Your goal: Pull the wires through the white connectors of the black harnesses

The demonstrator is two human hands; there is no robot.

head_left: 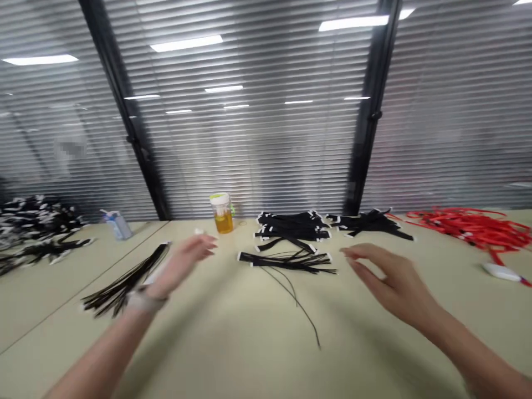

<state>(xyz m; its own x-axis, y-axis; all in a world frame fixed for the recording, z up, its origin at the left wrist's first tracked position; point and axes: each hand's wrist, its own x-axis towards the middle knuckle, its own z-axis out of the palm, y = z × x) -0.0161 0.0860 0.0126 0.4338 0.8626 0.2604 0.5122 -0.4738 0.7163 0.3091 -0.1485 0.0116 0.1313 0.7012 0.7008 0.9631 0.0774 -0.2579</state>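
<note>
We see horizontal blinds point(266, 144) across the upper frame, divided by two dark, slanting posts point(123, 108); bright light strips point(187, 43) show above, and a pale tabletop point(249, 349) spans the lower frame.

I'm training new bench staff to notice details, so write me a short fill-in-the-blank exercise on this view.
1. A band circles the ____ wrist.
2. The far-right pile is mainly ____ in colour.
3. The jar stands to the ____ of the box.
4. The bundle between the left hand and right hand is mainly ____.

Missing words: left; red; right; black.
</note>
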